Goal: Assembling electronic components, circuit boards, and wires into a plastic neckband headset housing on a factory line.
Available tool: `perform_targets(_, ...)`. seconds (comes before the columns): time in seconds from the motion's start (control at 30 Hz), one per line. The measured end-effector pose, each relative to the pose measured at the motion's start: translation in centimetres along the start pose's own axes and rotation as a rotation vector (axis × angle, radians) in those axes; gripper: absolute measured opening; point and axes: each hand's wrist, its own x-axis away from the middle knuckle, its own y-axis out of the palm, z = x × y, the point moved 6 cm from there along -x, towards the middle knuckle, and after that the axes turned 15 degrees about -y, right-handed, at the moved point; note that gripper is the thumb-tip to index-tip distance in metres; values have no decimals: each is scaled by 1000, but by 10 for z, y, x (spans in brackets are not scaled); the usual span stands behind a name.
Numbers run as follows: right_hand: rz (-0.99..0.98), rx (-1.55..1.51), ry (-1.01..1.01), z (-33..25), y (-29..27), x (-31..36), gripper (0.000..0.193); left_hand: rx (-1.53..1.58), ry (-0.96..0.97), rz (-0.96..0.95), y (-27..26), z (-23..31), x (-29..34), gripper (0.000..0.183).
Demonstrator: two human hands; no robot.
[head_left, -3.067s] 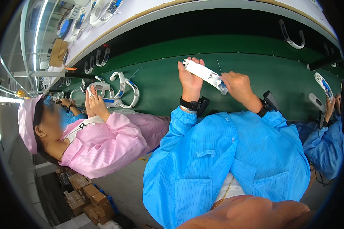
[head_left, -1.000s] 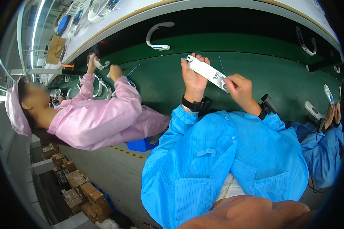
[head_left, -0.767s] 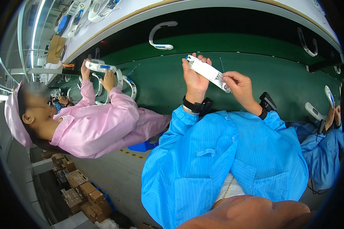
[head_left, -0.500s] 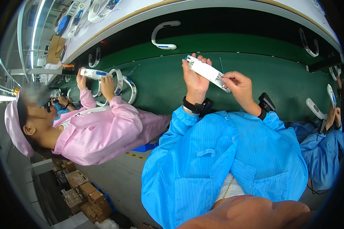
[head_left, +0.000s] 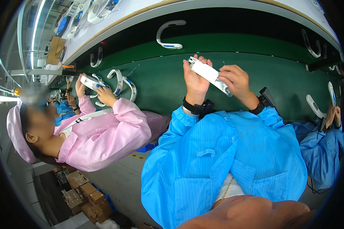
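Observation:
A long white plastic housing [head_left: 209, 74] with an open, recessed side lies slantwise across the palm of my left hand [head_left: 196, 82]. My left fingers and thumb close around its upper part. My right hand [head_left: 237, 82] is at the lower right end of the housing, fingers bent and pressed together on its edge. Whether a small part sits between those fingertips is hidden. Some clear or greyish detail shows at that end, too small to name. Both wrists wear dark strapped devices. Beneath the hands spreads the green work surface [head_left: 271, 82].
Beyond the green surface, a dark strip carries a hook-shaped white part [head_left: 159, 36] and others like it. To my left, a person in pink [head_left: 103, 135] handles a white part beside several curved ones [head_left: 132, 89]. On my right, a person in blue [head_left: 321, 152] works with white parts.
My right fingers have shifted from a pinch at the housing's end to lying bent over its edge. The hook-shaped part on the dark strip has moved right. The neighbour's white part has tilted.

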Motion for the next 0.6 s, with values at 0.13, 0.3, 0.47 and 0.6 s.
perform_targets(0.13,15,77,3,-5,-10,5,17,-25,14,-14,5,3,-2,47)
perform_targets(0.3,59,113,5,-5,-1,8,25,-83,22,-38,12,-6,-3,46)
perform_targets(0.47,33,82,-61,-2,1,14,31,-161,73,-27,17,-8,0,46)
perform_targets(0.6,66,64,120,11,-13,-14,35,-448,90,-87,17,-9,2,52)
